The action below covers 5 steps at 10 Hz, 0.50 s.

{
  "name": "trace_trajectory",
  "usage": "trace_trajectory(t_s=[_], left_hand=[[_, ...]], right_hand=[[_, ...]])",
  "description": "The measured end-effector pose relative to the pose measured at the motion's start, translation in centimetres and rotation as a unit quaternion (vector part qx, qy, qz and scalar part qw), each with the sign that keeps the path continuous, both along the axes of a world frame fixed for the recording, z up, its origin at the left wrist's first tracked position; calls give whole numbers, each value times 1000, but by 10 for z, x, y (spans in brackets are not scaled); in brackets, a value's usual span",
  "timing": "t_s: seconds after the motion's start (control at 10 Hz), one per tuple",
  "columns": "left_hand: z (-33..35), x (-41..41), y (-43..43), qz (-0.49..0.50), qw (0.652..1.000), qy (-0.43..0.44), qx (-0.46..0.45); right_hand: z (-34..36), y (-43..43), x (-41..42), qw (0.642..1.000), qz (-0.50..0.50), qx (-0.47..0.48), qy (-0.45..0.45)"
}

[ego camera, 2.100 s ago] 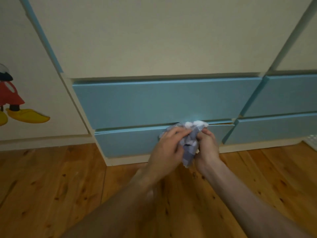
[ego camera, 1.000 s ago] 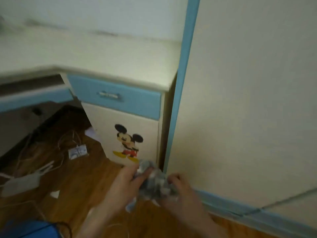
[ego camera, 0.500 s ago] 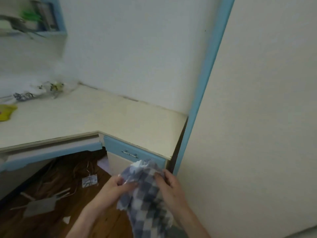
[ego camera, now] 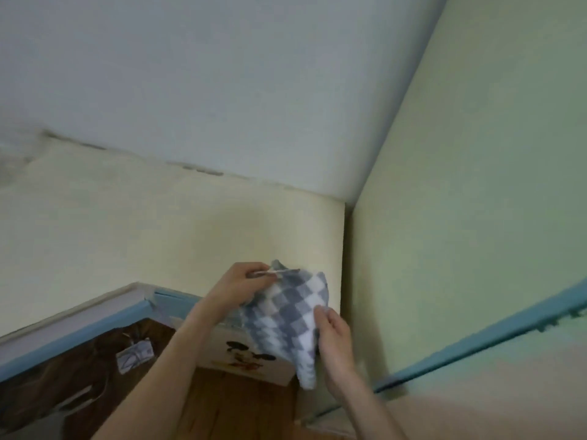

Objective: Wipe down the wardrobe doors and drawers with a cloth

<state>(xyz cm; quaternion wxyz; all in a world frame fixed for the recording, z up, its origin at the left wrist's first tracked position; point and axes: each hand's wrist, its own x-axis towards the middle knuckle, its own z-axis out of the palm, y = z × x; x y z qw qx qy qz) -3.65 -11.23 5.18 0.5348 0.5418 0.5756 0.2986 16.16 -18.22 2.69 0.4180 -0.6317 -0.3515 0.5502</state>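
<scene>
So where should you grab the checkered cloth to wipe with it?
Probably bunch the checkered cloth at its middle, coming from the front. It hangs spread and floppy between the left hand and right hand, which pinch only its edges.

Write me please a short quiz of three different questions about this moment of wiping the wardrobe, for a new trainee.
1. True or false: the checked cloth is pressed flat against the wardrobe panel.
2. Which hand pinches the cloth's upper corner? A) left hand B) right hand C) neither
3. Fill in: below the cloth, a cartoon sticker shows on the desk's ____ cabinet.

Key
1. False: both hands hold it spread in the air, apart from the panel.
2. A; the right hand grips the lower right edge.
3. cream
</scene>
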Motion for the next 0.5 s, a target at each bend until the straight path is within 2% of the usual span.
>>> trace_trajectory(t_s=[0.1,0.2,0.3,0.4,0.5], left_hand=[[-1,14,56,26,999,27,31],[-29,28,77,71,967,213,124],[-69,44,58,4,922,311,231],[-107,66,44,-156,851,405,296],[-128,79,45,-217,803,467,300]], right_hand=[[-1,45,-3,998,-56,-6,-5],[-6,73,1,991,-111,-41,-67],[-23,60,9,983,-95,-30,-157],[-39,46,11,963,0,66,-261],[-43,45,1,929,96,144,-326]])
